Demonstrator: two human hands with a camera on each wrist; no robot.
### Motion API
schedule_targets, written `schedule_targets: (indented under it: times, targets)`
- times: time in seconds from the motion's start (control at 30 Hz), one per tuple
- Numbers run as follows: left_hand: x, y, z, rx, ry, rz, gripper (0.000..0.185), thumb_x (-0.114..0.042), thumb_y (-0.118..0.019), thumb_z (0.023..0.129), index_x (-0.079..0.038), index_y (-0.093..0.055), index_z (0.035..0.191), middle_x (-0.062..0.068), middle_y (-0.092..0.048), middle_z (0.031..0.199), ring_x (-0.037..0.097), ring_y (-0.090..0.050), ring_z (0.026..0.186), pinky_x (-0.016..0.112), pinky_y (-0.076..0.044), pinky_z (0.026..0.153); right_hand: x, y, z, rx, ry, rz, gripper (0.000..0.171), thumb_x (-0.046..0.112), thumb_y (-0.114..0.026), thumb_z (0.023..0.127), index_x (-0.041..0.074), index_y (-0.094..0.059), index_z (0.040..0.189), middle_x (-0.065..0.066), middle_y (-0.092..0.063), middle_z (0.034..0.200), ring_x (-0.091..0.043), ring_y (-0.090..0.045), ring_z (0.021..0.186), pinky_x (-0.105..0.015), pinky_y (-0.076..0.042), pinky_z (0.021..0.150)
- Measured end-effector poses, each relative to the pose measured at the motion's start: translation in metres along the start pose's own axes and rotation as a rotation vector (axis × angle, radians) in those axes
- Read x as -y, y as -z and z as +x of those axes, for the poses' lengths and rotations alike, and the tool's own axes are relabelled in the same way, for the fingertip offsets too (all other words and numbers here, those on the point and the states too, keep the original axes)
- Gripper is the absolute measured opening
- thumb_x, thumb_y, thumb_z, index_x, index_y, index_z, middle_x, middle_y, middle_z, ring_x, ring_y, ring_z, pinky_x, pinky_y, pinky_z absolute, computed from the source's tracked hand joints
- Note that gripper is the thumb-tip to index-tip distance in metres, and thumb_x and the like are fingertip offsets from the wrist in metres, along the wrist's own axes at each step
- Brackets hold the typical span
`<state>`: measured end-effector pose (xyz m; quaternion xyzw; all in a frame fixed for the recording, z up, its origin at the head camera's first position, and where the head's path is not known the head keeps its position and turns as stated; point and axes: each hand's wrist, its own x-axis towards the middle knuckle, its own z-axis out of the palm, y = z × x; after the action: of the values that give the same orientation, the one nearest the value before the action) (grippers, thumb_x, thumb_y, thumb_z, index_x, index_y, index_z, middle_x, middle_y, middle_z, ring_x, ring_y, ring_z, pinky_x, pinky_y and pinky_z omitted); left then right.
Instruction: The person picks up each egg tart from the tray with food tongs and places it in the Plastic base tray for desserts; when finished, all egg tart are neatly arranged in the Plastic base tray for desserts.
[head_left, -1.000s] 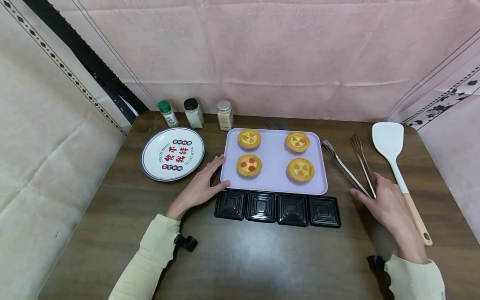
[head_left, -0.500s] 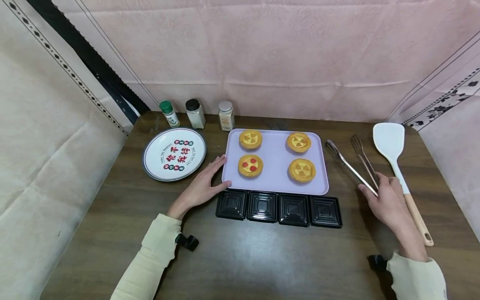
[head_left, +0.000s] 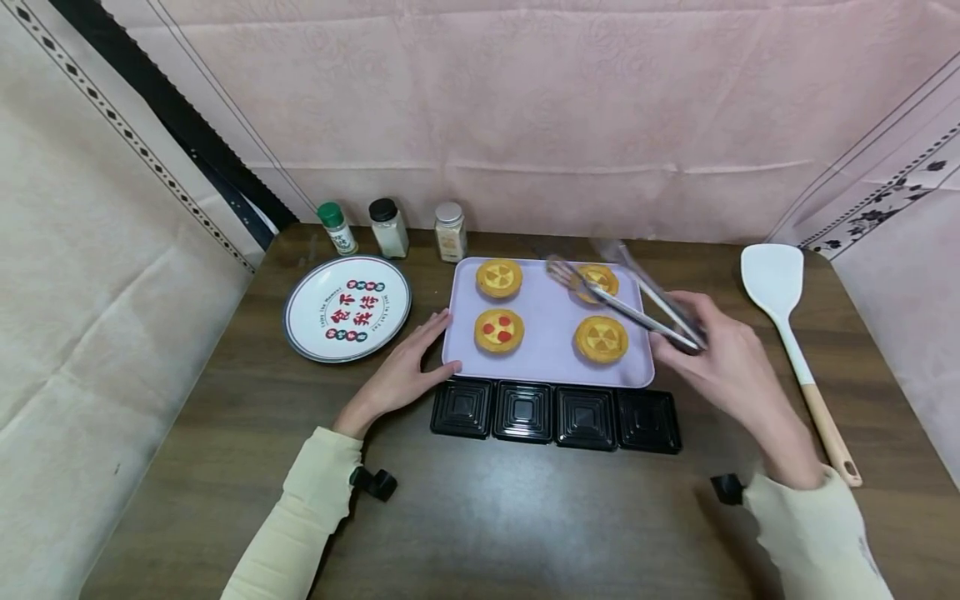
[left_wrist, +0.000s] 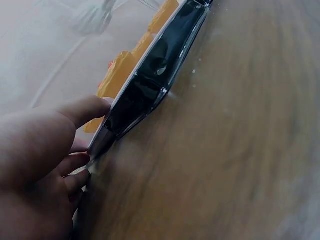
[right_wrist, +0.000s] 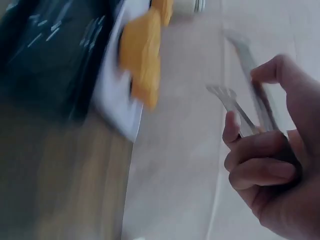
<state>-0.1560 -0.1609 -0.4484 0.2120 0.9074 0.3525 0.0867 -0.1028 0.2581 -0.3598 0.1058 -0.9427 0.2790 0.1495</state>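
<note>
My right hand [head_left: 723, 358] grips metal tongs [head_left: 630, 310], whose spread, fork-like arms reach over the right part of a lilac tray [head_left: 551, 358]. In the right wrist view, fingers curl round the tongs' handle end with nothing between the tips. One arm overlaps the back-right yellow tart [head_left: 604, 278]. Three other tarts sit on the tray; the front-left one [head_left: 498, 332] has red spots on top. My left hand [head_left: 397, 375] touches the tray's left side with extended fingers, its thumb [left_wrist: 97, 106] at the front-left corner.
A row of black square molds [head_left: 523, 412] lies along the tray's front edge. A white plate [head_left: 322, 333] with red lettering sits left, with three seasoning jars [head_left: 451, 237] behind. To the right lies a white spatula [head_left: 776, 279] with a wooden handle. A pink cloth [head_left: 525, 125] hangs behind.
My right hand has lifted the tongs from the table right of the tray and swung them left over it. The left hand stays at the tray's edge.
</note>
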Motion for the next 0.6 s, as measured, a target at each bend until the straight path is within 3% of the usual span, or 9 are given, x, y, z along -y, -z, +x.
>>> schedule_targets:
  times: [0.13,0.37,0.6]
  targets:
    - [0.001,0.001,0.000,-0.002,0.001,0.001,0.078,-0.044,-0.063,0.095,-0.017,-0.025,0.157,-0.003,-0.017,0.162,0.021,-0.012,0.148,0.051,-0.019,0.115,0.022,-0.024,0.023,0.095,-0.003,0.020,0.059,0.039,-0.075,0.086,0.010,-0.057,0.134,-0.009,-0.063,0.089,-0.025,-0.054,0.070,-0.036,-0.041,0.056]
    - [0.002,-0.001,0.000,-0.004,0.006,0.010,0.078,-0.046,-0.062,0.095,-0.019,-0.025,0.157,-0.004,-0.017,0.162,0.021,-0.012,0.148,0.050,-0.018,0.115,0.036,-0.063,0.049,0.159,0.000,0.005,0.063,0.044,-0.077,0.083,0.010,-0.062,0.134,-0.004,-0.045,0.062,-0.020,-0.041,0.053,-0.032,-0.031,0.046]
    - [0.001,-0.001,0.000,-0.003,0.010,0.004,0.078,-0.045,-0.063,0.095,-0.019,-0.025,0.157,-0.004,-0.017,0.162,0.021,-0.012,0.148,0.050,-0.017,0.115,0.044,-0.075,0.057,0.169,0.015,-0.008,0.060,0.038,-0.081,0.081,0.007,-0.065,0.130,-0.005,-0.061,0.069,-0.019,-0.042,0.046,-0.032,-0.031,0.042]
